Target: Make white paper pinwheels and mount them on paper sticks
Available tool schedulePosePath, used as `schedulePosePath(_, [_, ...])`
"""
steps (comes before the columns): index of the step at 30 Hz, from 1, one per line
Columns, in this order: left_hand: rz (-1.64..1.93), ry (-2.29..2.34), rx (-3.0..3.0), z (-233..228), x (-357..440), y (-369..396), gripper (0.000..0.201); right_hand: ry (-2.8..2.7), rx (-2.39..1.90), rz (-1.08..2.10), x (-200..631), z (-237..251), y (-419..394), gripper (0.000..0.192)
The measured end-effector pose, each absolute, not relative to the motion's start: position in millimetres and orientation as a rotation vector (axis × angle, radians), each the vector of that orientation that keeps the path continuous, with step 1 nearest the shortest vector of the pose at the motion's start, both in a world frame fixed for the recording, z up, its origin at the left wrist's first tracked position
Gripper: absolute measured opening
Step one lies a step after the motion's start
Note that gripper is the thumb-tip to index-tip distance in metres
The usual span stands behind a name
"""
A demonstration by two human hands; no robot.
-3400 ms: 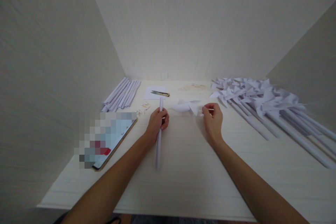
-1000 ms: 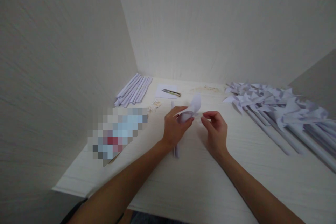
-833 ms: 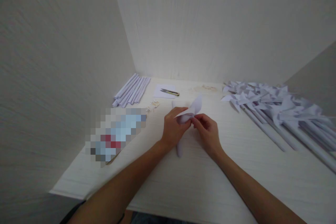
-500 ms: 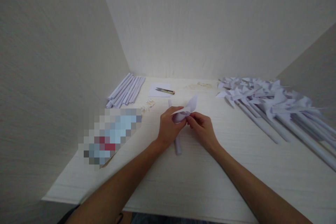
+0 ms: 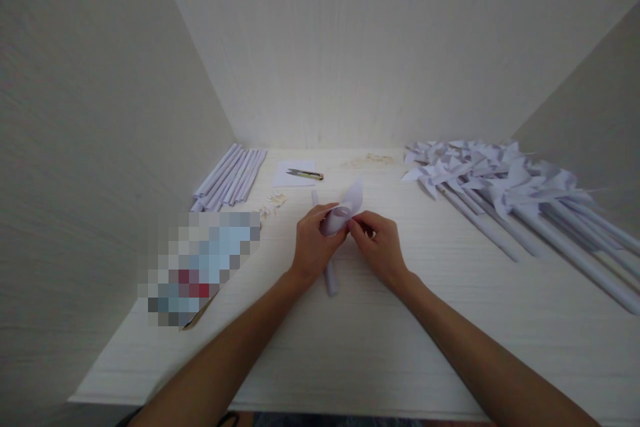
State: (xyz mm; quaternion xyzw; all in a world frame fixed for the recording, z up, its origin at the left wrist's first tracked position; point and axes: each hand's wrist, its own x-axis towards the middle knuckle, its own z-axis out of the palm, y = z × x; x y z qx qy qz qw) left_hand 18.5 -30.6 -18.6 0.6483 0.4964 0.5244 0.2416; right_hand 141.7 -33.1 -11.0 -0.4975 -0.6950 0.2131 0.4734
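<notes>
Over the middle of the table, my left hand [image 5: 314, 240] is closed around a white paper pinwheel head [image 5: 345, 210], whose curled blades rise above the fingers. My right hand [image 5: 379, 240] pinches the near right edge of the same paper, thumb and forefinger together; anything smaller between them is hidden. Beneath my left hand a rolled paper stick [image 5: 331, 280] lies on the table, its two ends showing and its middle covered by the hand.
Several paper sticks [image 5: 233, 177] lie bundled at the back left. Thread snips [image 5: 305, 174] rest on white paper [image 5: 280, 177]. Small scraps [image 5: 277, 199] lie nearby, beside a pixelated package [image 5: 210, 267]. Finished pinwheels [image 5: 500, 180] are heaped at the right. Walls [image 5: 320, 67] enclose the table.
The view has shifted slightly, so most things appear further left. Both hands keep hold of the paper, and its curled blades have turned a little toward me.
</notes>
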Motion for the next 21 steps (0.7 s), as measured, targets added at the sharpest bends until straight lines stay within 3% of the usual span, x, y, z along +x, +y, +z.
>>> schedulePosePath(21, [1.483, 1.376, 1.737, -18.9, 19.5, -30.9, 0.024, -1.786, -1.185, 0.26, 139.8, -17.8, -35.5, 0.024])
